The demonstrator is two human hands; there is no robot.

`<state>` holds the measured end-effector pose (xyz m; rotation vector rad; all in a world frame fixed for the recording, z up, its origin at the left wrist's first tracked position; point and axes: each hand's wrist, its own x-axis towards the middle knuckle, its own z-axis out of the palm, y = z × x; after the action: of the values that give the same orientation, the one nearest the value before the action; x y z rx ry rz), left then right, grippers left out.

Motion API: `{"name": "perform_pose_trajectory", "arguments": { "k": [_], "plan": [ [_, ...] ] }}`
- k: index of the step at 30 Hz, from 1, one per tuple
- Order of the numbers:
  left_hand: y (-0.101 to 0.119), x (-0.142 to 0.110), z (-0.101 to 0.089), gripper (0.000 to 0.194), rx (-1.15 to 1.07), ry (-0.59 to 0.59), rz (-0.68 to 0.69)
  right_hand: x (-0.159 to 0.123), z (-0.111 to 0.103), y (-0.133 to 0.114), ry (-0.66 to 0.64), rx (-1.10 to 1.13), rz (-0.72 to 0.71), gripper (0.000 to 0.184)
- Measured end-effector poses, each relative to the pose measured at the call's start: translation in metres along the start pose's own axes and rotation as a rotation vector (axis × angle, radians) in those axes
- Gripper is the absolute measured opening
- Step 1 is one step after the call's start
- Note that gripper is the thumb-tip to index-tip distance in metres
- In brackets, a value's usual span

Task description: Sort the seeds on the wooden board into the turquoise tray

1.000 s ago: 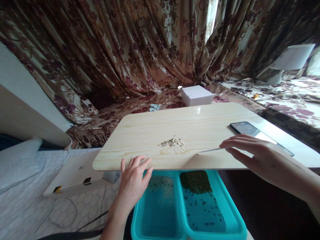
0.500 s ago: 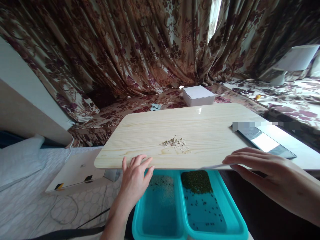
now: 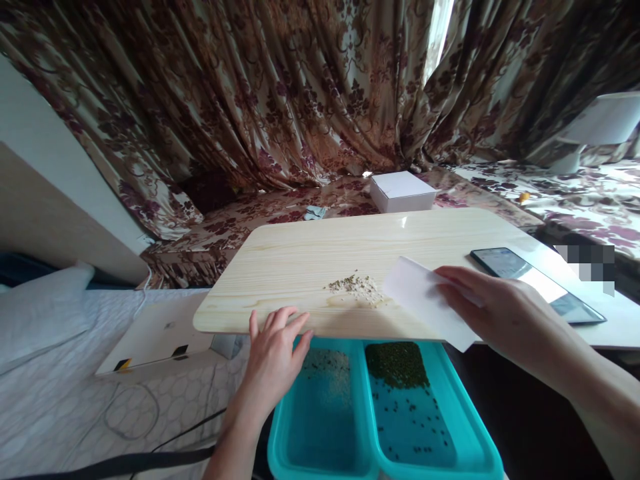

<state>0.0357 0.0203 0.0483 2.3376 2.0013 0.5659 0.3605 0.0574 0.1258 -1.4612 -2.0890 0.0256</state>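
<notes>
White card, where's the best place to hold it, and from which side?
Probably by the edge away from the grains, coming from the right, thumb and fingers on opposite faces. The card is thin and flat, with its left edge facing the grains, so gripping there should leave that edge free. The right hand holds it on that side.

White paper (image 3: 424,300), turquoise tub (image 3: 323,440), wood-grain table (image 3: 320,257), brown floral curtains (image 3: 300,87)

No legible text; marks on device screen (image 3: 544,285) and pale carton (image 3: 150,337) too small
</notes>
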Motion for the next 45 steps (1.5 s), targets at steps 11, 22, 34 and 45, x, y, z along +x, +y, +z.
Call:
{"name": "perform_pose_trajectory", "arguments": {
  "k": [11, 22, 34, 45],
  "plan": [
    [-0.001, 0.001, 0.0, 0.029, -0.009, 0.001, 0.002, -0.003, 0.028, 0.053, 0.038, 0.228, 0.348, 0.029],
    [0.0, 0.001, -0.001, 0.029, -0.007, -0.016, -0.018, -0.005, 0.05, 0.038, -0.02, 0.347, 0.356, 0.033],
    [0.002, 0.005, -0.01, 0.029, -0.034, -0.079, -0.031, -0.011, 0.071, 0.001, -0.17, 0.486, 0.301, 0.036],
    [0.002, 0.006, -0.012, 0.037, -0.088, -0.062, -0.04, -0.03, 0.072, -0.05, -0.384, 0.525, 0.211, 0.038]
  ]
}}
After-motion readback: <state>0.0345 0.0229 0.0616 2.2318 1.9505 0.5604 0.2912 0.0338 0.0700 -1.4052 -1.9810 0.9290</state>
